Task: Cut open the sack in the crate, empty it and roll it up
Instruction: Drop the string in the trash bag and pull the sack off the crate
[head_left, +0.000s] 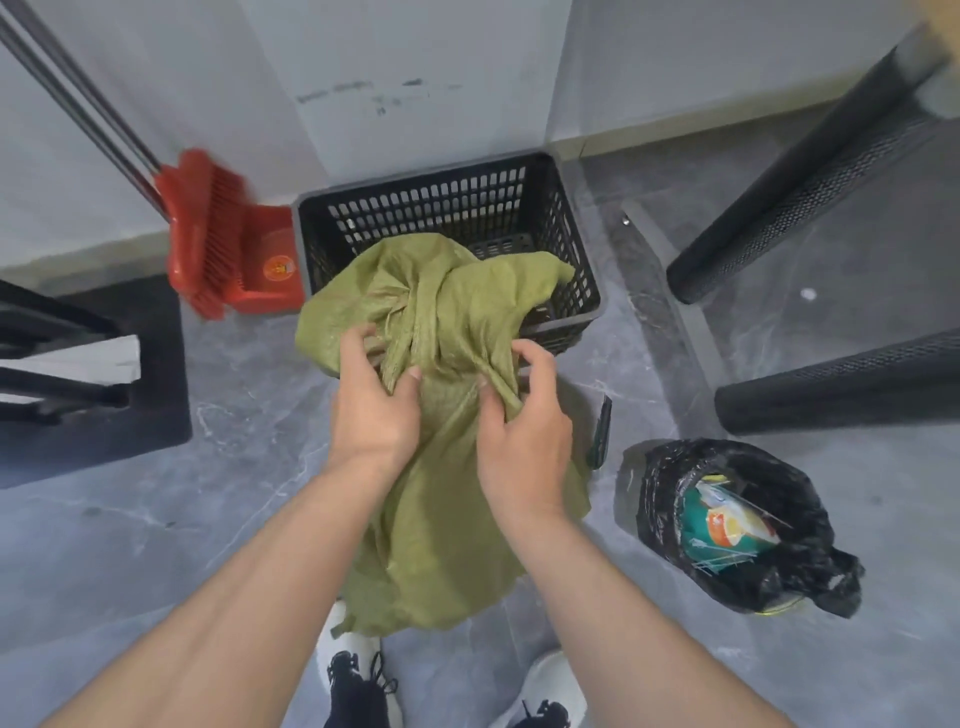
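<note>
Where the grey veined floor spreads out below the fingers, a limp green woven sack hangs crumpled between both hands. Its upper part lies beyond the fingertips, draped over the near rim of the black slatted crate and partly inside it. Its lower part falls back from the fingers toward the person's shoes. The crate stands on the floor against the pale wall, just past the fingers.

Well to the right of the fingers, two black perforated legs slant across the floor. Nearer on that side, a black bin bag sits open with coloured packaging inside. Far to the left of the fingers is a dark rack holding something white, and beyond it a red broom leans against a red dustpan beside the crate's left wall.

The left hand grips a bunch of sack folds, with its fingers curled over the cloth and the thumb pressed in from the near side. The right hand does the same just beside it, its fingers hooked round a twisted ridge of fabric. White and black shoes show below the wrists. A small dark green tool lies on the floor just right of the right fingers; its kind cannot be told.
</note>
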